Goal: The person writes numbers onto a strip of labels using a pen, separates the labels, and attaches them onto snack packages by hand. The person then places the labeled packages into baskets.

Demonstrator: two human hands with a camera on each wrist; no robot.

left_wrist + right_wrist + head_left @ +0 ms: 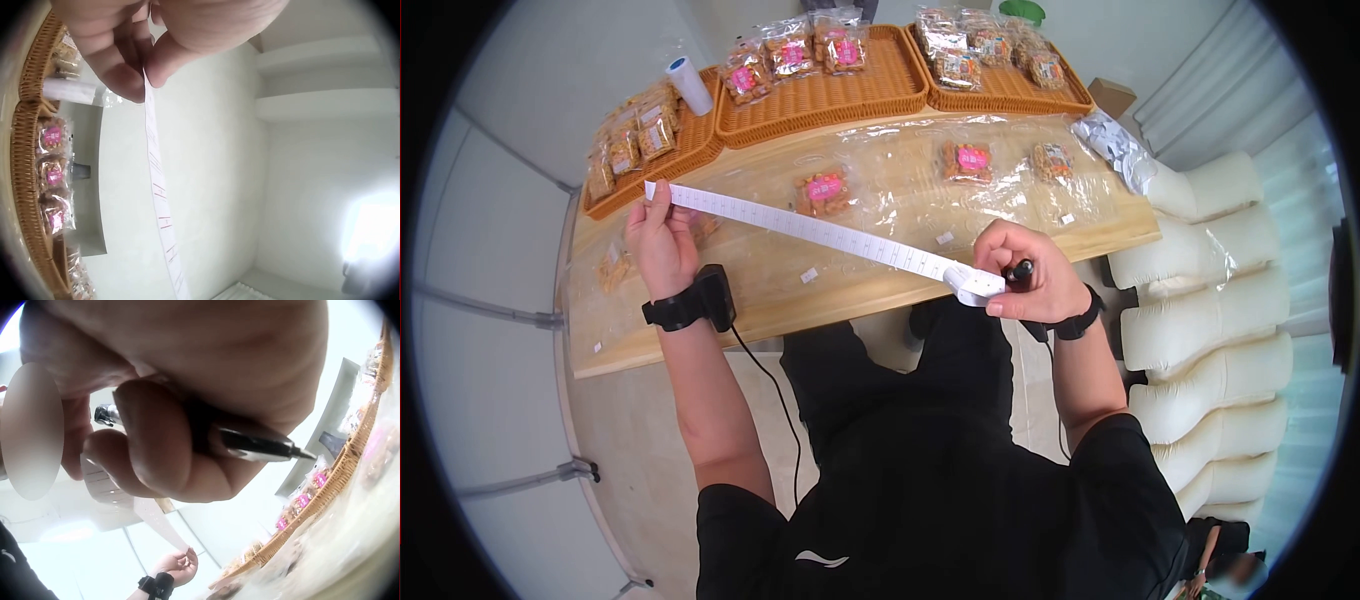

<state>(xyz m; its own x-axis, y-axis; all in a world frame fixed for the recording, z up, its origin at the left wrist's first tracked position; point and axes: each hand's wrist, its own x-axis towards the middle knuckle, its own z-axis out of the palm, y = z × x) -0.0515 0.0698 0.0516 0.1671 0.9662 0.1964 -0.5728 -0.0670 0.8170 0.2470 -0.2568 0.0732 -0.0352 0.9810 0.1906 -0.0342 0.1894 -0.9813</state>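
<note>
A long white paper strip (800, 226) with printed cross lines stretches between both hands above the table. My left hand (664, 240) pinches its far end between thumb and fingers; in the left wrist view, reddish marks show along the strip (161, 209). At the other end, my right hand (1045, 275) grips the folded or rolled part of the strip (978, 286). A black pen (256, 444) with a metal tip is also held in the right hand, tucked among the curled fingers. Beneath the strip, a pink-labelled snack packet (825, 190) lies on the table.
Wicker trays (825, 112) of bagged snacks line the table's back edge. A white roll (689, 85) stands in the left one. More packets (967, 162) and small white labels (809, 275) lie on the plastic-covered table (880, 285). White padded seating (1200, 260) is at right.
</note>
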